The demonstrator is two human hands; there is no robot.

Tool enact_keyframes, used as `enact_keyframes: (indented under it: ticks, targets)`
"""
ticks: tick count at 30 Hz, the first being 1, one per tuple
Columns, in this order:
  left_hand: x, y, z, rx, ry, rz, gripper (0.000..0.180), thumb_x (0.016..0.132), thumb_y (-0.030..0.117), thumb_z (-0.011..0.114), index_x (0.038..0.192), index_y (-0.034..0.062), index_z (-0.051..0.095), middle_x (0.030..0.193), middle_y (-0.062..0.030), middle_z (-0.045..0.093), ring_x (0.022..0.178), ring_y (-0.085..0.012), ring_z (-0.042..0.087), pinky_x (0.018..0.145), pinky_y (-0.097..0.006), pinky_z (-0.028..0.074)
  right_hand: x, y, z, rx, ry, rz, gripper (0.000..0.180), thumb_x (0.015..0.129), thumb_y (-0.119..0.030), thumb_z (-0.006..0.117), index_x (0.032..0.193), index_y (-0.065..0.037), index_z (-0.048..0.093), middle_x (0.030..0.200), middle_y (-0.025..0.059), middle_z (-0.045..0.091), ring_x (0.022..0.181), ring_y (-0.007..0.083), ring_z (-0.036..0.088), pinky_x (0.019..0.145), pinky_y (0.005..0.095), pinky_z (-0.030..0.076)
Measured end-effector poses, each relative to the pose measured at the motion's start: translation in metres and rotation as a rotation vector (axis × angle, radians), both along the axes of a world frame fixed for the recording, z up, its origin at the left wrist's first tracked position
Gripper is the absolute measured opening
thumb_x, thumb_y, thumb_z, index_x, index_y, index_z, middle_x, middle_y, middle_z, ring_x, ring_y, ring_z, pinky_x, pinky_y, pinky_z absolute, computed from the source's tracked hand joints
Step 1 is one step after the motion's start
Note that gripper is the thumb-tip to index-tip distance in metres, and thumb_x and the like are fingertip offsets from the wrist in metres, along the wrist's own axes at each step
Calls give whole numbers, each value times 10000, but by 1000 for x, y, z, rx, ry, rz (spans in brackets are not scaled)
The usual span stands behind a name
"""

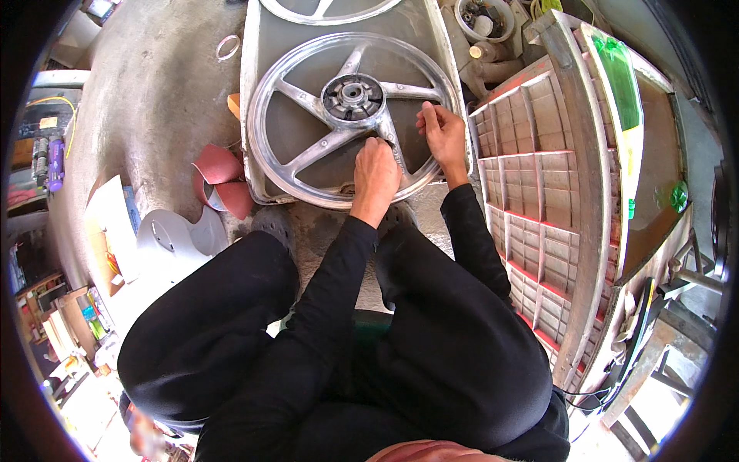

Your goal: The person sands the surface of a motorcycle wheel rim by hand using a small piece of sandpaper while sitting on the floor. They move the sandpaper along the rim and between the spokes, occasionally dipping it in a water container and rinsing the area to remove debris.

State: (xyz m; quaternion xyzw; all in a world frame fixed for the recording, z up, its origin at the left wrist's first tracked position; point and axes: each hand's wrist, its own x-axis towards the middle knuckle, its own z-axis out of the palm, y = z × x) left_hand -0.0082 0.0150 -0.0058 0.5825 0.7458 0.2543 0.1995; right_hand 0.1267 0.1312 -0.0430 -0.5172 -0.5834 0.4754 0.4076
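A bare silver alloy motorcycle wheel point(299, 94) lies flat across a shallow grey tray point(248, 85) in front of me. Its dark hub point(352, 95) faces up. My left hand point(377, 175) is closed over the lower right spoke near the hub, fingertips pressed down; anything under them is hidden. Over the gap right of that spoke, inside the rim, my right hand point(445, 138) is held with fingers curled in toward the thumb. Whether something small sits in its fingers I cannot make out. Part of a second light wheel point(331, 17) shows at the tray's far end.
To the right leans a wooden-framed panel with a red and white grid point(531, 185). A bucket of parts point(485, 19) stands at the far right. Reddish curved pieces point(223, 181) and a grey plastic piece point(181, 235) lie left of the tray. A thin ring point(228, 48) rests on the floor.
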Motion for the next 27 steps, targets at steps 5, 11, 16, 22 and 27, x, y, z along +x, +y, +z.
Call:
enact_keyframes:
  ticks: [5,11,16,22,27]
  targets:
    - [18,-36,3,41,-12,-64,258,920,30,684,1142,-99,710,980,-228,647,963,-436,680,873,-542,546,7,0,0,-45,-18,-30,445,1098,-334,652,913,54,766,733,80,725,664,129,678,640,301,537]
    - [-22,7,20,218,-29,-286,283,854,-22,669,1116,-54,773,1214,-171,702,1192,-358,673,1026,-450,534,10,-1,7,-43,69,-29,440,1103,-331,653,918,53,761,757,69,725,680,120,676,648,293,547]
    - [-55,16,6,136,106,-758,454,807,-64,652,1249,-38,750,1461,-136,678,1417,-312,596,1157,-438,485,6,-2,9,-44,94,-28,441,1104,-333,653,919,52,759,769,70,731,688,119,680,650,292,552]
    - [-71,26,3,240,155,-1126,555,802,-42,683,1350,33,723,1498,-101,668,1479,-278,547,1237,-444,432,8,0,4,-41,87,-35,449,1107,-347,652,927,49,762,775,72,735,696,117,686,648,286,550]
    - [-86,46,-3,329,251,-1113,536,830,9,688,1366,-1,695,1515,-129,651,1469,-280,558,1269,-468,413,4,1,2,-45,111,-37,447,1107,-345,655,927,50,761,774,68,731,696,116,680,645,286,548]
